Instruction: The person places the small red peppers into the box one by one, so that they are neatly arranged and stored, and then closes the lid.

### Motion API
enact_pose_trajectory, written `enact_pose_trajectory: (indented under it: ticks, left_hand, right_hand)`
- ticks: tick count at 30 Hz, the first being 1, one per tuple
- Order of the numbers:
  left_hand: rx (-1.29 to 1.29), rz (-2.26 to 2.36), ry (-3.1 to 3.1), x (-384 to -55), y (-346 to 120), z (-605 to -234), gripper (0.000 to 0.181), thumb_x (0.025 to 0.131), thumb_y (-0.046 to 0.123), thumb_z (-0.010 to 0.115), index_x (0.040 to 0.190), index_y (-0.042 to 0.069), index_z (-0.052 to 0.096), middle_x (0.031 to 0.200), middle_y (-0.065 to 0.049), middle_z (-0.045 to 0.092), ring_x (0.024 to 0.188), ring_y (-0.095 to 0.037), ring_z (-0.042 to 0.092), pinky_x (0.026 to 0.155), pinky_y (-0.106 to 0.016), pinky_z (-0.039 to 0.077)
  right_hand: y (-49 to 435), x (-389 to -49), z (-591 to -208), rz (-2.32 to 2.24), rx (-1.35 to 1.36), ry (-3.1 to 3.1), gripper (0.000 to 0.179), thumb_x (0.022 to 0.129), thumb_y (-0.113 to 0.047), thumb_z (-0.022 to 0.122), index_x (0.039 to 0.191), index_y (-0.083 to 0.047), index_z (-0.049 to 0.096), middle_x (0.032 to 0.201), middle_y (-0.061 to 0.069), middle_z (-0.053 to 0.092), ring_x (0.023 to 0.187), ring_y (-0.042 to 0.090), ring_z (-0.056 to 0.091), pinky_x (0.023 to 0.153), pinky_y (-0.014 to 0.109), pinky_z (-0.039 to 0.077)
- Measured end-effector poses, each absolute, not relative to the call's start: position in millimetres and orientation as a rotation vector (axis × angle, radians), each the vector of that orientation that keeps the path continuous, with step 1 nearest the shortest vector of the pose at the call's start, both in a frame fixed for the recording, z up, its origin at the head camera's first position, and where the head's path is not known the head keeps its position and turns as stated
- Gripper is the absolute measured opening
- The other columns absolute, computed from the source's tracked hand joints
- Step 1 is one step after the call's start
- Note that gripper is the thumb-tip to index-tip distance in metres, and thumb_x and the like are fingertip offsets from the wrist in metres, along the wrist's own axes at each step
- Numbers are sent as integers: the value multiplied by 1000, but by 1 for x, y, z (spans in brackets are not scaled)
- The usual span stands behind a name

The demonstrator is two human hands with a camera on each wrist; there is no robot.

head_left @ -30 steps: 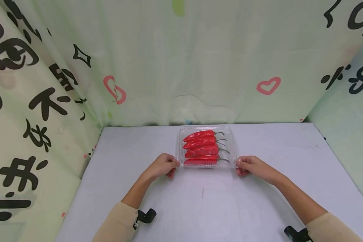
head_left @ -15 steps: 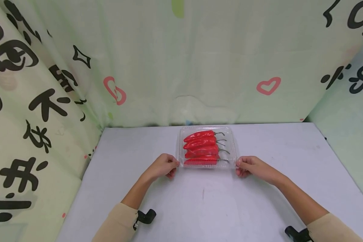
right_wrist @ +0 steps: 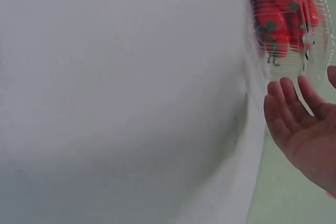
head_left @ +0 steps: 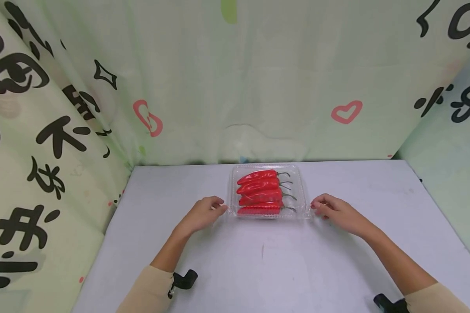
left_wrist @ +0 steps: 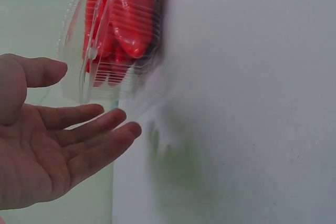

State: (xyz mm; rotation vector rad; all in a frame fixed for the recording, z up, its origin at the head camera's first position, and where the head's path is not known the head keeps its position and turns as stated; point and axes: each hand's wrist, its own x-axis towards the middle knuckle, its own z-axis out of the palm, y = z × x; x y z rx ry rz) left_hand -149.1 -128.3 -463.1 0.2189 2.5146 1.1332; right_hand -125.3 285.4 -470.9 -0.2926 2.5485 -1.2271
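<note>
A clear plastic clamshell box (head_left: 302,195) with its lid down stands near the back of the white table. Inside lie several red chili peppers (head_left: 260,186), side by side, their green stems toward the right. My left hand (head_left: 202,214) is just off the box's near left corner; the left wrist view shows its thumb and fingers (left_wrist: 113,142) spread apart with nothing between them. Beyond the near right corner is my right hand (head_left: 340,213), its fingers loosely bent and holding nothing. In the right wrist view the fingertips (right_wrist: 286,82) are just short of the box.
The white table (head_left: 258,269) runs up to a pale green printed curtain (head_left: 235,87) along its back edge. More curtain (head_left: 58,182) hangs at the left side. Each forearm carries a black wrist camera (head_left: 185,279) at the sleeve cuff.
Both hands have let go of the box's near corners and drawn slightly outward, left hand to the left, right hand to the right. The box has stayed in place.
</note>
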Motion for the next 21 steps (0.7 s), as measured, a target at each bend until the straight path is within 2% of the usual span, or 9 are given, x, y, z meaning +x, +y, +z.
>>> enact_pose_trajectory:
  ticks: [4,8,15,21]
  left_hand:
    - [226,1093,2650,-149,-135,-455,54,103,30,62,145,-2,53,141,-20,62,130,-37,60,104,-53,56]
    - [268,980,2805,-149,-142,-444,63,104,33,61,153,-1,43,156,-21,48,147,-37,45,119,-55,41]
    - [410,693,3042,-155,-153,-424,69,105,37,57,157,-3,35,164,-24,33,154,-42,30,125,-58,29]
    - [440,571,3096,-164,-158,-421,74,105,43,55,160,1,31,169,-24,22,157,-45,21,126,-62,22]
  right_hand:
    - [291,-125,-455,-1057,-297,2764,40,110,-34,51,135,-4,59,131,19,66,118,40,65,94,51,59]
    - [297,-128,-435,-968,-333,2910,47,109,-32,51,144,-1,52,143,24,57,131,48,54,104,66,48]
    - [301,-136,-405,-781,-364,3140,53,107,-25,55,151,3,43,153,28,45,141,50,40,110,71,36]
    - [296,-139,-395,-720,-340,3198,65,107,-24,54,161,-2,27,163,27,32,152,49,25,121,70,23]
